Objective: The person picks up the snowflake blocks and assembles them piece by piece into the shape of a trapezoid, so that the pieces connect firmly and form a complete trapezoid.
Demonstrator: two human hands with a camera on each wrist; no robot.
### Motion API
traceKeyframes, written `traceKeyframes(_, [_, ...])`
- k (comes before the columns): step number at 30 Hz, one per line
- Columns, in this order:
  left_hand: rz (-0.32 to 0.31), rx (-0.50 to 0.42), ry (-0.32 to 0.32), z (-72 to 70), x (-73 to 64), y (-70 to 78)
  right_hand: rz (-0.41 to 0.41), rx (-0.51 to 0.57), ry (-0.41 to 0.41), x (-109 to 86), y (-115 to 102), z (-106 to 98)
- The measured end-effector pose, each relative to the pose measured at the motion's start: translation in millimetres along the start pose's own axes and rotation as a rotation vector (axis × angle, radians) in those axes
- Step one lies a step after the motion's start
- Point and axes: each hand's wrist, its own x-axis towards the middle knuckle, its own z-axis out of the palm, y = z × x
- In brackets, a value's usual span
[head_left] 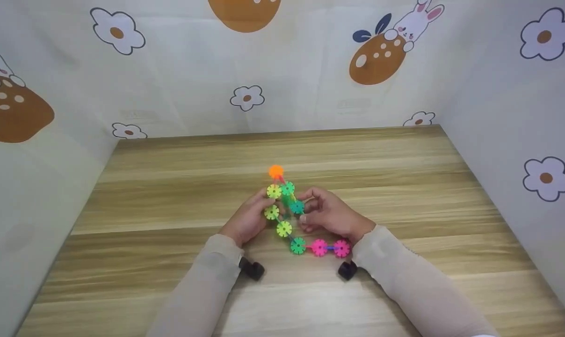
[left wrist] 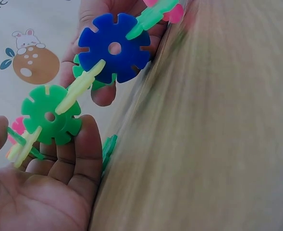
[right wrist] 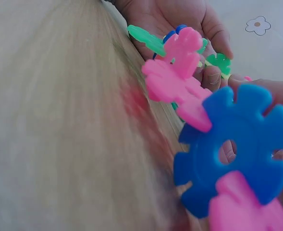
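Observation:
A chain of interlocking notched plastic discs (head_left: 284,229) bends between the two hands, just above the table. Yellow-green discs run down its left side, and an orange disc (head_left: 276,171) tops it. My left hand (head_left: 249,217) holds this left side, thumb over it and fingers behind a green disc (left wrist: 33,108). My right hand (head_left: 331,213) has thumb and fingers curled at a teal disc (head_left: 297,207) on the other side. The chain's tail ends in pink discs (head_left: 319,248) near the right wrist. A blue disc (right wrist: 203,154) looms close in the right wrist view.
The wood-grain table (head_left: 170,187) lies under both hands. Light panels printed with flowers and rabbits (head_left: 301,61) stand at the back and both sides. Black wrist mounts (head_left: 252,270) sit by the inner sides of the cuffs.

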Motion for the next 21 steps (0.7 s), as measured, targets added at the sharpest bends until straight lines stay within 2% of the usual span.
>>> traceKeyframes(5, [0.023, -0.051, 0.000, 0.4, 2.4, -1.5, 0.033, -0.011, -0.031, -1.2, -0.7, -0.5])
traceKeyframes(13, [0.025, -0.151, 0.040, 0.4, 2.1, 0.8, 0.106, 0.041, -0.192, -4.2, -3.3, -0.7])
traceKeyframes(17, [0.023, -0.175, 0.038, 0.1, 0.7, 1.9, 0.124, -0.014, -0.180, -3.9, -4.8, 1.6])
traceKeyframes(21, [0.027, -0.195, 0.030, -0.3, 1.1, 1.1, 0.133, -0.099, -0.098, -4.4, -7.7, 4.7])
